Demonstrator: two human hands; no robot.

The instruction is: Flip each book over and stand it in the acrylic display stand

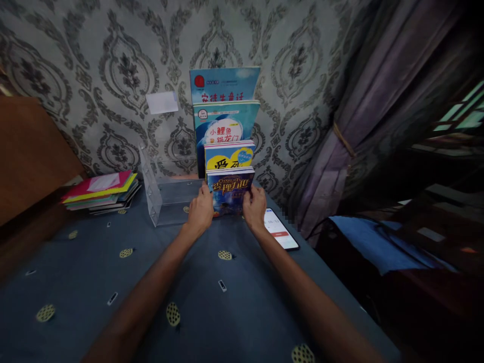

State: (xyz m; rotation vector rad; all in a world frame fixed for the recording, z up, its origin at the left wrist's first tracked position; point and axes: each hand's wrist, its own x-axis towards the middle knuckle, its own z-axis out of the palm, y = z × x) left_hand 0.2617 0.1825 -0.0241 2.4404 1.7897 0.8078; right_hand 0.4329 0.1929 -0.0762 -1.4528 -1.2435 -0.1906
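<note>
Both my hands grip a dark blue book (230, 194) with gold lettering at the front of a clear stepped rack (152, 189). My left hand (201, 205) closes on its left edge, and my right hand (254, 205) on its right edge. Behind it, rising in tiers, stand a blue and yellow book (229, 156), a teal book (227, 123) and a taller blue book (225, 83). All of them face me upright on the rack's right side. The book's lower part shows between my hands; some fingertips are hidden behind it.
A stack of books and folders (102, 189) lies at the left of the cloth-covered table (151, 292). A lit phone (278, 229) rests by the right edge. Patterned wallpaper (124, 65) backs the table, with a tied purple curtain (340, 136) at right and blue cloth (374, 242) beyond.
</note>
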